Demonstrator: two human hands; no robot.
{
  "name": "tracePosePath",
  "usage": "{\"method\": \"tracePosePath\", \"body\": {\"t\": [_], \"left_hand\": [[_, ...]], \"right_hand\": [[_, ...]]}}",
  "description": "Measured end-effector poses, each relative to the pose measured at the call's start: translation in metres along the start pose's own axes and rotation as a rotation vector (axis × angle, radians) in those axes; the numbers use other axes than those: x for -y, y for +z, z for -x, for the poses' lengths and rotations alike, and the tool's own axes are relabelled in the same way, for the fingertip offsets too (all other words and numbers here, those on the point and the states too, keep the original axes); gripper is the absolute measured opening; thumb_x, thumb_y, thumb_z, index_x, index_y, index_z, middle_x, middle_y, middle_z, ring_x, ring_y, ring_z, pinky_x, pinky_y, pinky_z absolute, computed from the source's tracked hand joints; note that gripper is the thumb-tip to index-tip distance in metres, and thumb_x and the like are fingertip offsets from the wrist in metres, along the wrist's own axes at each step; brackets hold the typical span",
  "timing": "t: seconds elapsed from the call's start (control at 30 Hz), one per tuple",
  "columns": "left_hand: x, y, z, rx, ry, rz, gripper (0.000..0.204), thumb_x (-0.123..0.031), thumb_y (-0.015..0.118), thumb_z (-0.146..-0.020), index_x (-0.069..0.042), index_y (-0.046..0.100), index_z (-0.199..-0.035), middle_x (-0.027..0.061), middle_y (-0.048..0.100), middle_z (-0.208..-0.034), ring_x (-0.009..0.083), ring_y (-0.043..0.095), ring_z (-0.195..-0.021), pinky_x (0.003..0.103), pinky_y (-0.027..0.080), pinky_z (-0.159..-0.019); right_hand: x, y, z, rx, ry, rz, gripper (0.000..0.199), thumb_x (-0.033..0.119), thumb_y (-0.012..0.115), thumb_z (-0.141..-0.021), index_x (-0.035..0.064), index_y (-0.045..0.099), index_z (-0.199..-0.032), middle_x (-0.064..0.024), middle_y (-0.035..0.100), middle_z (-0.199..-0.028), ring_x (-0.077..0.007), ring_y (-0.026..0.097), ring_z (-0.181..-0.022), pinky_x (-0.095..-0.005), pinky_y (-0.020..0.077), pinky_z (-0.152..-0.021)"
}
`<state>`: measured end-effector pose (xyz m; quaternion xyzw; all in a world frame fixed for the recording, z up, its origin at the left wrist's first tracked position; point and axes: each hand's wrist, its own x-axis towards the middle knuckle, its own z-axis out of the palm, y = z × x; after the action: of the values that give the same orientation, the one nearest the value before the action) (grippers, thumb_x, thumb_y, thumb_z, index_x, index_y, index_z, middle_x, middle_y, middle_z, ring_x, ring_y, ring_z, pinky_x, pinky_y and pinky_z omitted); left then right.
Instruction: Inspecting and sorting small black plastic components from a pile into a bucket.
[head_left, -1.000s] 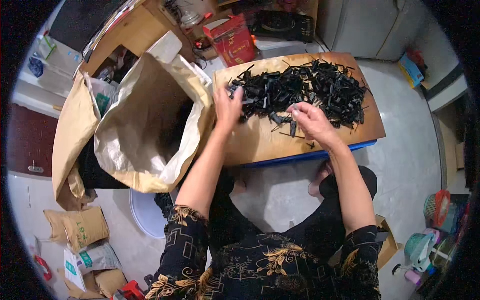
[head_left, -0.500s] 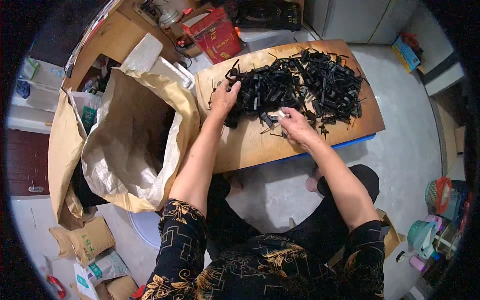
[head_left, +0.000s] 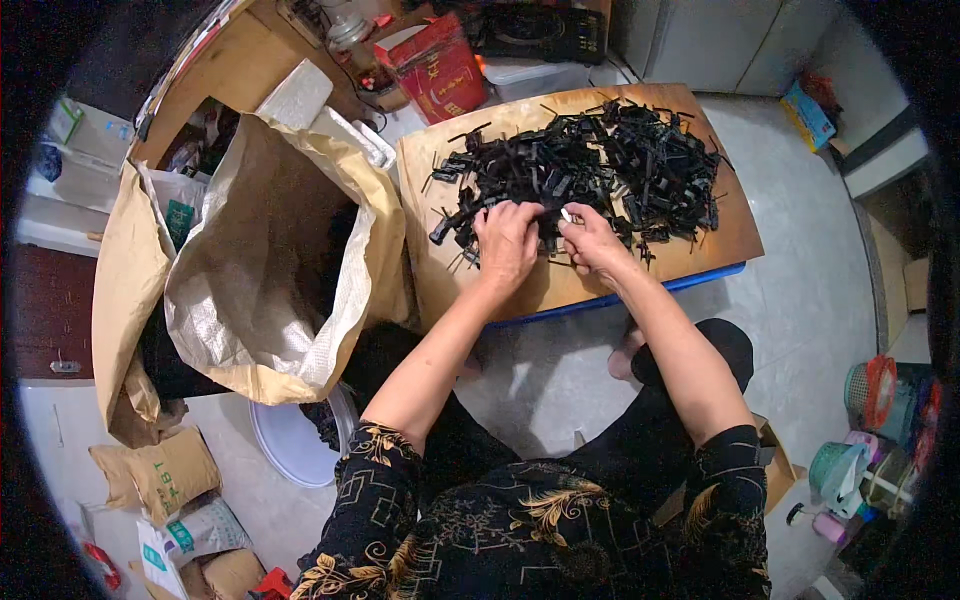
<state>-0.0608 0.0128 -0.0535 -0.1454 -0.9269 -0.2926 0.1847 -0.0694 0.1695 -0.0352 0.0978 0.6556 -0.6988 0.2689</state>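
left hand [head_left: 507, 240]: palm down at the near edge of the heap of small black plastic clip-like parts [head_left: 590, 170], fingers curled over a few pieces; whether it actually grips one cannot be told from above.
right hand [head_left: 592, 240]: just beside the left one, fingers bent and pinched narrow around a small black piece with a pale spot at the fingertips [head_left: 566, 215].
hands together: nearly touching, both at the front of the heap, forearms coming up from the lower edge.
black parts: a loose, tangled pile spread over the far and middle part of the board, a few stray pieces lying apart toward the left edge.
wooden board [head_left: 560, 290]: a light brown rectangular tabletop with a bare strip nearest the person; a blue edge [head_left: 690, 282] shows under its front rim.
large tan woven sack [head_left: 260, 260]: stands open just left of the board, its rim folded outward and touching the board's left side, dark contents deep inside.
white round basin [head_left: 290, 445]: on the floor below the sack, partly hidden by it.
red carton [head_left: 440, 65]: behind the board's far left corner.
small brown paper bags [head_left: 160, 475]: on the floor at lower left.
clothing: dark sleeves with a gold pattern [head_left: 370, 470].
floor: pale grey tiles [head_left: 820, 280] right of the board.
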Motion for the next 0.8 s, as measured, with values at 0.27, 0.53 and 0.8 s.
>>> {"method": "tracePosePath", "body": {"t": [0.27,0.53,0.8], "left_hand": [[-0.01,-0.015,0.009,0.007,0.23,-0.137,0.017,-0.008,0.058,-0.073,-0.012,0.059,-0.09,0.0073,0.058,-0.088,0.0292,0.052,-0.096,0.052,0.029,-0.091],[0.037,-0.031,-0.072,-0.272,-0.217,0.17,0.013,-0.002,0.05,-0.076,-0.003,0.059,-0.087,0.0151,0.06,-0.083,0.0319,0.057,-0.082,0.042,0.043,-0.071],[0.146,0.013,-0.137,0.108,-0.479,-0.143,0.051,-0.034,0.053,-0.077,-0.009,0.047,-0.12,0.0217,0.052,-0.115,0.0393,0.049,-0.106,0.05,0.036,-0.09]], "right_hand": [[0.001,-0.005,0.007,0.0,-0.05,-0.029,0.042,0.02,0.051,-0.088,0.008,0.036,-0.125,0.0014,0.044,-0.06,-0.0048,0.035,-0.042,-0.0206,0.027,-0.034],[0.006,-0.006,0.015,0.005,-0.063,-0.067,0.041,0.019,0.05,-0.089,0.0075,0.035,-0.125,0.0011,0.043,-0.062,-0.0048,0.033,-0.042,-0.0213,0.0262,-0.036],[0.028,0.005,0.023,0.034,-0.064,-0.081,0.037,0.017,0.05,-0.089,0.0088,0.038,-0.123,0.0008,0.042,-0.06,-0.0043,0.031,-0.041,-0.021,0.0235,-0.036]]}}
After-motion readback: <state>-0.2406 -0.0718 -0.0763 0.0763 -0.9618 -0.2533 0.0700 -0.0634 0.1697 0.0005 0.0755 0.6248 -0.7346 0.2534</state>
